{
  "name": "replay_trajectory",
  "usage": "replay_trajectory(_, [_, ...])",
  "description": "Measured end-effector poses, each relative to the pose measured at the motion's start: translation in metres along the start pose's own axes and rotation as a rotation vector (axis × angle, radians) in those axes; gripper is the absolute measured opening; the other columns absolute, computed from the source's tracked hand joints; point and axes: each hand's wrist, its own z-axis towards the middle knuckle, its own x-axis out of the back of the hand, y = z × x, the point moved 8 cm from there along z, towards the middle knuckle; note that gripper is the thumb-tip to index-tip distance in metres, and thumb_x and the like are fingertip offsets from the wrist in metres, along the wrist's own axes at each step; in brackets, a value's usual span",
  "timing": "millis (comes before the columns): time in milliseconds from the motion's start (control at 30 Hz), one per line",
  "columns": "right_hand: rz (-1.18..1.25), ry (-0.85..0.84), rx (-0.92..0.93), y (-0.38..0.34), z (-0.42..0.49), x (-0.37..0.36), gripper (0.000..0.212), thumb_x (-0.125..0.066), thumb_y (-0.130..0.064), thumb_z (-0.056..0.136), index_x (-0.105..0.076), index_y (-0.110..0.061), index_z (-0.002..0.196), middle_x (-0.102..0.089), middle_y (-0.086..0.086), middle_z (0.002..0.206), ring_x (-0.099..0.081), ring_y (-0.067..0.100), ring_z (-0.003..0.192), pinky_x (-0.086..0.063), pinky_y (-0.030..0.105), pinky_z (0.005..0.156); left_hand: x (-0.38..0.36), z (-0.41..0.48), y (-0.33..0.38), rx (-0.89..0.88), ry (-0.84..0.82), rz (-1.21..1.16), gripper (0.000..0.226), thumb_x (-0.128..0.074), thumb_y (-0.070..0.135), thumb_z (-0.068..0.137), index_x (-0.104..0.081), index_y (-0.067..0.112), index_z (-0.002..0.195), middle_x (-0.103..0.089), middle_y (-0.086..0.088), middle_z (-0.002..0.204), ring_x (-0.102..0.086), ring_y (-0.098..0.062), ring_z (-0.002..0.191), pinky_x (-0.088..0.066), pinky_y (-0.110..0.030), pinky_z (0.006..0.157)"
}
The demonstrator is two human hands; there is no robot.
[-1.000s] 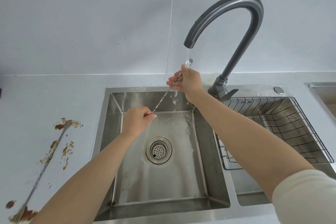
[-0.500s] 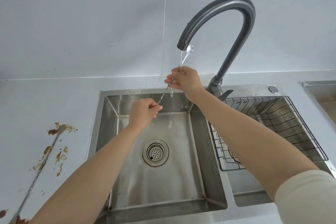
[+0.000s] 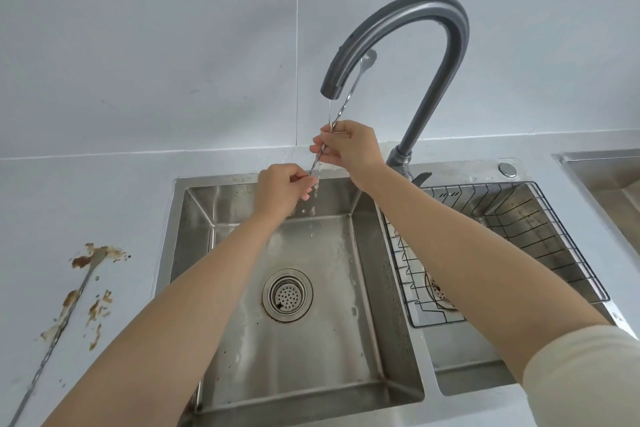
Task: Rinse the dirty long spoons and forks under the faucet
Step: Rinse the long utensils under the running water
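A long thin metal spoon (image 3: 350, 92) with a twisted handle slants up under the grey gooseneck faucet (image 3: 446, 31), its small bowl raised behind the spout. My right hand (image 3: 349, 149) grips the handle in the middle, right under the thin stream of water. My left hand (image 3: 280, 191) pinches the lower end of the same spoon above the steel sink basin (image 3: 363, 340). A second long utensil (image 3: 65, 315), smeared with brown sauce, lies on the counter at the left.
Brown sauce stains (image 3: 93, 305) spot the pale counter around the dirty utensil. A black wire drying rack (image 3: 554, 246) sits in the right basin. A round drain strainer (image 3: 287, 295) is in the middle of the left basin. Another steel basin edge (image 3: 606, 170) shows at far right.
The spoon has slid upward through my right hand, so its bowl now stands higher behind the spout. My left hand rose closer to the right one. The camera view has shifted.
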Motion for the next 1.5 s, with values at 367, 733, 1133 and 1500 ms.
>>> replay_trajectory(367, [-0.005, 0.076, 0.050, -0.037, 0.016, 0.014, 0.020, -0.048, -0.008, 0.095, -0.051, -0.014, 0.077, -0.060, 0.008, 0.068, -0.062, 0.018, 0.053, -0.056, 0.024, 0.054, -0.014, 0.024, 0.028, 0.035, -0.047, -0.252, 0.023, -0.059, 0.011, 0.089, -0.067, -0.007, 0.101, -0.066, -0.008, 0.071, -0.060, 0.005, 0.041, -0.052, -0.007, 0.052])
replay_trajectory(733, [-0.068, 0.141, 0.117, -0.056, 0.023, 0.027, 0.006, -0.047, -0.013, 0.096, -0.050, -0.008, 0.095, -0.060, 0.004, 0.066, -0.061, 0.009, 0.045, -0.055, 0.024, 0.053, -0.025, 0.029, 0.049, 0.024, -0.153, -0.326, 0.020, -0.056, -0.005, 0.086, -0.061, -0.006, 0.106, -0.065, -0.012, 0.087, -0.066, -0.014, 0.066, -0.053, -0.021, 0.074])
replay_trajectory(1133, [-0.051, 0.068, 0.090, -0.044, 0.016, 0.011, 0.017, -0.049, -0.003, 0.093, -0.053, -0.013, 0.080, -0.060, 0.008, 0.071, -0.061, 0.020, 0.056, -0.057, 0.026, 0.058, -0.013, 0.015, 0.035, -0.116, -0.080, 0.024, 0.024, -0.048, 0.014, 0.094, -0.064, -0.004, 0.092, -0.065, -0.012, 0.082, -0.065, -0.015, 0.065, -0.052, -0.014, 0.061])
replay_trajectory(1500, [-0.106, -0.023, -0.031, 0.017, -0.013, -0.008, 0.019, -0.050, -0.010, 0.094, -0.050, -0.014, 0.075, -0.063, 0.001, 0.057, -0.061, 0.006, 0.041, -0.054, 0.023, 0.049, -0.029, -0.037, -0.030, 0.032, -0.179, 0.008, 0.026, -0.049, 0.014, 0.092, -0.057, 0.008, 0.068, -0.060, -0.001, 0.062, -0.057, 0.002, 0.050, -0.043, -0.006, 0.045])
